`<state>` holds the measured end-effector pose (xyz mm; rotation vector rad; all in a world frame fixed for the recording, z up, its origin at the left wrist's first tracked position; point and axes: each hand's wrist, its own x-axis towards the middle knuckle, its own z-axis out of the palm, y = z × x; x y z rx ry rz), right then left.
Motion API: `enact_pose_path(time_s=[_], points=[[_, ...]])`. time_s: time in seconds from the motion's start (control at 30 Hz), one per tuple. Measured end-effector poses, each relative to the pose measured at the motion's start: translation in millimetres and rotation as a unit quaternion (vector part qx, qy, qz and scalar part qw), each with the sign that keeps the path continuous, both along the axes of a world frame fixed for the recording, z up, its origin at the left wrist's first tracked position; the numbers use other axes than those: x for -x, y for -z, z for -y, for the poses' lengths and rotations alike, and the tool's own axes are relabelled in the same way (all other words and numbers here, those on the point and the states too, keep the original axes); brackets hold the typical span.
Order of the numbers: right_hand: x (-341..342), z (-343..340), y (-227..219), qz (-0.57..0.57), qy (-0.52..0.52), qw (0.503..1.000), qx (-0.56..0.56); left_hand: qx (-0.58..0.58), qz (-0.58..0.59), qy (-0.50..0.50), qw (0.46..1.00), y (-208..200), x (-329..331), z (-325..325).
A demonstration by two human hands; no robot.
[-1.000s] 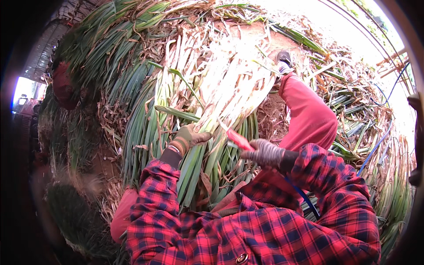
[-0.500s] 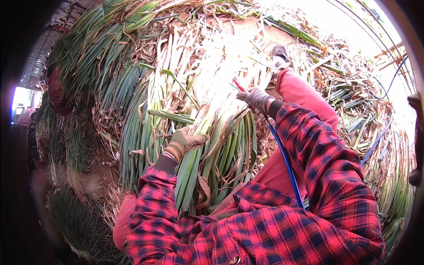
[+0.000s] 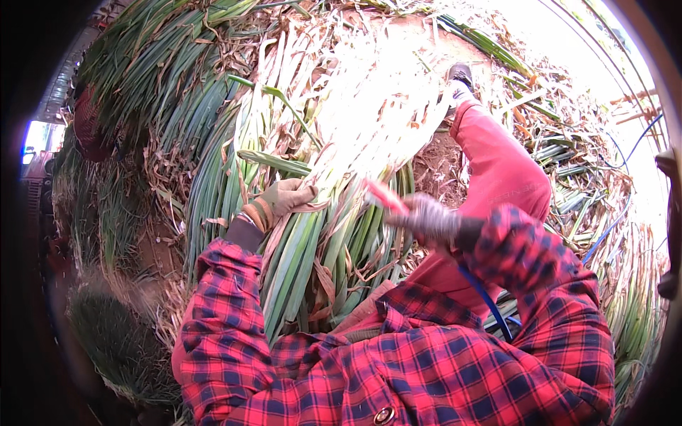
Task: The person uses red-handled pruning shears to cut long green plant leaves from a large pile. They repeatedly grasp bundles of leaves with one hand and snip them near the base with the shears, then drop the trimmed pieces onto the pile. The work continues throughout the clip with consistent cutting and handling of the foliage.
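Observation:
My left hand (image 3: pixel 278 200), in a tan glove, is closed around several leaves of a long green onion bunch (image 3: pixel 295 263). The green leaves hang toward my lap and the pale, dry stalks run away from me into bright sun. My right hand (image 3: pixel 432 217), in a grey glove and blurred by motion, is wrapped round a red air gun (image 3: pixel 386 195) on a blue hose (image 3: pixel 489 302). Its tip points left, just above the leaves and apart from my left hand. One loose leaf (image 3: pixel 273 162) lies across the bunch beyond my left hand.
Green onions (image 3: pixel 160 78) are heaped high at the left and far left, with a red mesh sack (image 3: pixel 91 128) among them. My leg in red trousers (image 3: pixel 497 160) stretches out at right. Dry leaf litter (image 3: pixel 575 170) and more onions (image 3: pixel 639 312) lie beyond it.
My right hand has drawn back toward me and a little right with the air gun. My left hand has moved slightly up and left, still holding leaves.

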<state>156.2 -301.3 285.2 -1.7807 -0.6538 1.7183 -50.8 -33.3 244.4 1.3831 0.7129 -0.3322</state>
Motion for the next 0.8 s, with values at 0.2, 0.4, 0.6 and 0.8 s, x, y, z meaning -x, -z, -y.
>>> enact_pose_path(time_s=[0.2, 0.4, 0.6, 0.8], points=[[46, 56, 26, 0.119, -0.087, 0.958, -0.246, 0.001, 0.029, 0.021, 0.999, -11, -12, 13], [-5, 0, -8, -0.020, 0.127, 0.991, 0.022, -0.047, -0.001, 0.040, 0.998, -24, 0, 15], [4, -2, -21, -0.049, 0.082, 0.995, 0.004, -0.249, 0.048, 0.008, 0.967, 8, 16, 20], [45, 40, 35, 0.066, -0.073, 0.972, -0.215, -0.262, -0.128, 0.005, 0.957, -56, -31, 53]])
